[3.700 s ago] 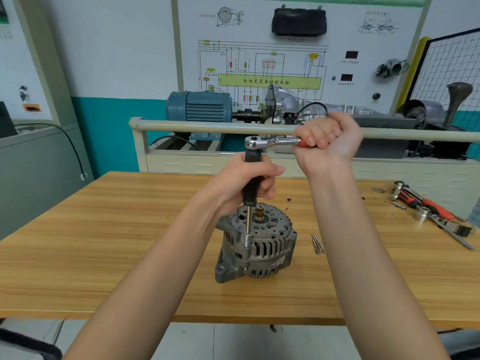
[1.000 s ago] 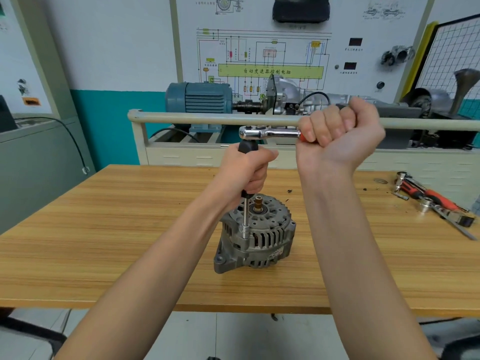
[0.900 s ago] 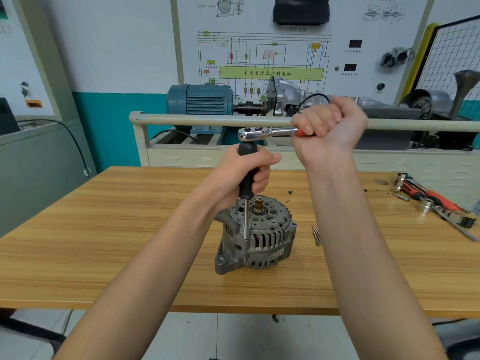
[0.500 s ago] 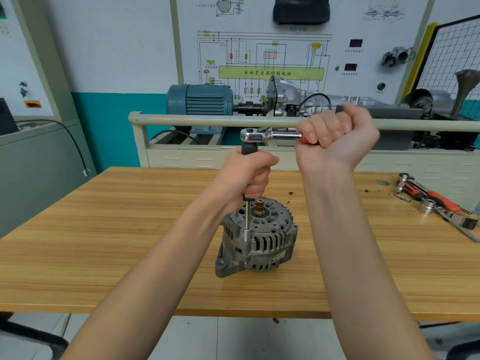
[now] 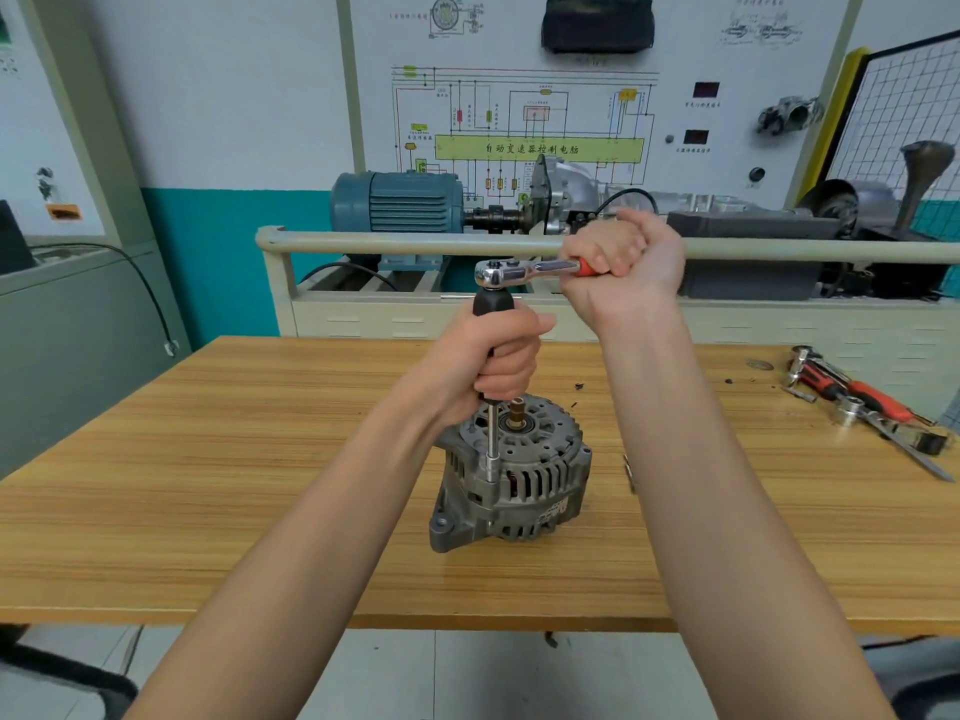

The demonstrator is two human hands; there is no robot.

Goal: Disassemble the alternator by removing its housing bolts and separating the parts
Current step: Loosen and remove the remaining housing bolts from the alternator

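Hands (image 5: pixel 621 262) farther left on ratchet (image 5: pixel 524 271)

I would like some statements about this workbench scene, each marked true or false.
1. The right hand grips the ratchet handle. True.
2. The left hand lies flat on the table. False: it holds the black extension grip.
3. The alternator stands on the table. True.
4. The extension shaft reaches down to the alternator's housing. True.
5. Spare tools lie left of the alternator. False: they lie to its right.
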